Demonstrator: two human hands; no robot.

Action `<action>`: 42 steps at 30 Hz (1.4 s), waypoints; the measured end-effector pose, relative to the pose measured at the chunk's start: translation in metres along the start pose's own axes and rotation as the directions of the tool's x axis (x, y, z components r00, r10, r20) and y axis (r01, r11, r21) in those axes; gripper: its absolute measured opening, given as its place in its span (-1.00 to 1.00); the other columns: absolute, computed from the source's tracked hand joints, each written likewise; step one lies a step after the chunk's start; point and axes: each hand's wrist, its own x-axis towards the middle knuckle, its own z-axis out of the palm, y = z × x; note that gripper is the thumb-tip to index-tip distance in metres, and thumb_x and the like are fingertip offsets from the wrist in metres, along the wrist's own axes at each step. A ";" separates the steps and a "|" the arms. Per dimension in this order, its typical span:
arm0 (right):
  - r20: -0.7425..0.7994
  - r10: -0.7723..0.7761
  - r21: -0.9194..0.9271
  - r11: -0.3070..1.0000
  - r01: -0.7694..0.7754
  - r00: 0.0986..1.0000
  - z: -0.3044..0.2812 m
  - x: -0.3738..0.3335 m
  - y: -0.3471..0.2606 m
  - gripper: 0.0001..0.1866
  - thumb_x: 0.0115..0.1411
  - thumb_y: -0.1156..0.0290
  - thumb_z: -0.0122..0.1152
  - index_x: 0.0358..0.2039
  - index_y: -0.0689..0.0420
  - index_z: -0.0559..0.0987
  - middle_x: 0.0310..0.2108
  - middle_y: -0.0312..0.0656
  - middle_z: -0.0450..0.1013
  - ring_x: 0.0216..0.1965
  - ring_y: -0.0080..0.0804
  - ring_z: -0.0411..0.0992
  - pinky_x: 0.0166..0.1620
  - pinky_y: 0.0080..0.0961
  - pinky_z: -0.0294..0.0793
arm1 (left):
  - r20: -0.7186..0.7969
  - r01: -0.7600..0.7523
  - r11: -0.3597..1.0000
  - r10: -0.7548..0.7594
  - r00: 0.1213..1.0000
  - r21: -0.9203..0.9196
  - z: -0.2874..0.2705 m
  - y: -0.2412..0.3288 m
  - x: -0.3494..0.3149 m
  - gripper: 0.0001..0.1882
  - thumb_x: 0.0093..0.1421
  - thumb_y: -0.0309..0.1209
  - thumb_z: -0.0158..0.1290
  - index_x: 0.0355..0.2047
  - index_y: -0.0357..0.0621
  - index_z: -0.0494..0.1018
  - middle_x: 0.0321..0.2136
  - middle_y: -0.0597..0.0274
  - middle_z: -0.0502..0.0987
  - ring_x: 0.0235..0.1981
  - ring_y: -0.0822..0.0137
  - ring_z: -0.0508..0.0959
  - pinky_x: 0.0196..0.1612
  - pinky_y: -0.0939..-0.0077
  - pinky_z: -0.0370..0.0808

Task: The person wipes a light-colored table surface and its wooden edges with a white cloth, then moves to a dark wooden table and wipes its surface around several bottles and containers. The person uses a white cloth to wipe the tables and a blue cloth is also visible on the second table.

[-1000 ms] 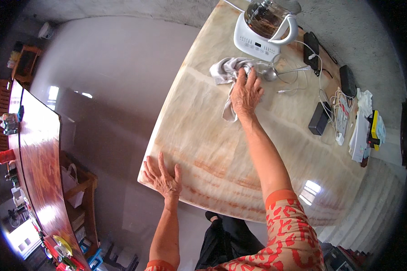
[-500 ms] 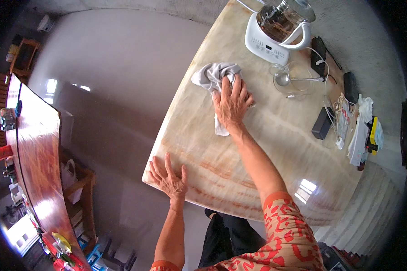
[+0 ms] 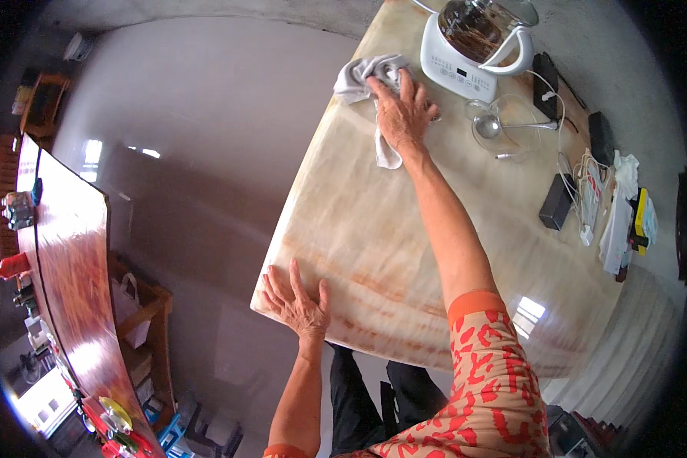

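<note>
Near the far left edge of the marble-patterned table (image 3: 313, 229), my right hand (image 3: 407, 118) presses on a bunched pale grey cloth (image 3: 362, 79). The fingers curve over its folds, and one loose end of it hangs toward me below the wrist. Part of the cloth lies at or over the table's edge. My left hand (image 3: 301, 307) rests flat at the near left corner, fingers spread, with nothing in it. Just right of the cloth stands a white electric kettle base (image 3: 454, 69) with a glass pot (image 3: 473, 30) of dark contents on it.
Right of my hand lie a glass dish (image 3: 496, 141) and a metal ladle (image 3: 490, 126). Cables (image 3: 588, 191), a black adapter box (image 3: 559, 202) and a power strip line the wall side. A glossy reddish wooden table (image 3: 72, 267) stands at the left, across a grey floor (image 3: 214, 153).
My right hand has pushed the cloth farther away along the table, toward the kettle. My left hand stays at the corner. The view has shifted slightly.
</note>
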 end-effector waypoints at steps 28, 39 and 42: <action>-0.086 0.496 -0.237 0.832 -0.501 0.864 -0.049 -0.120 0.049 -0.53 0.17 0.22 0.16 0.11 -0.42 0.39 0.25 -0.16 0.14 0.18 -0.05 0.15 0.04 0.10 0.14 | 0.063 -0.053 0.998 0.050 0.997 0.040 0.003 -0.004 -0.003 -0.26 0.27 0.09 -0.12 0.37 0.07 0.06 0.37 -0.16 -0.14 0.40 -0.16 -0.20 0.34 -0.20 -0.29; -0.006 0.059 -0.050 0.997 -0.059 0.998 -0.040 -0.112 -0.055 -0.62 0.14 0.09 0.17 0.01 -0.46 0.49 0.22 -0.20 0.19 0.18 -0.07 0.15 0.04 0.09 0.12 | 0.097 -0.024 0.999 0.026 0.995 -0.026 0.002 -0.004 -0.002 -0.24 0.22 0.02 -0.02 0.37 0.10 0.04 0.36 -0.18 -0.16 0.40 -0.18 -0.25 0.34 -0.20 -0.33; 0.063 -0.113 0.065 0.992 0.109 0.992 -0.050 -0.137 -0.095 -0.61 0.12 0.13 0.20 0.00 -0.47 0.51 0.22 -0.21 0.19 0.19 -0.08 0.16 0.03 0.11 0.13 | 0.099 -0.012 0.994 0.023 0.995 -0.111 0.002 -0.007 -0.001 -0.26 0.26 0.11 -0.12 0.35 0.08 0.07 0.35 -0.14 -0.11 0.39 -0.16 -0.20 0.34 -0.19 -0.30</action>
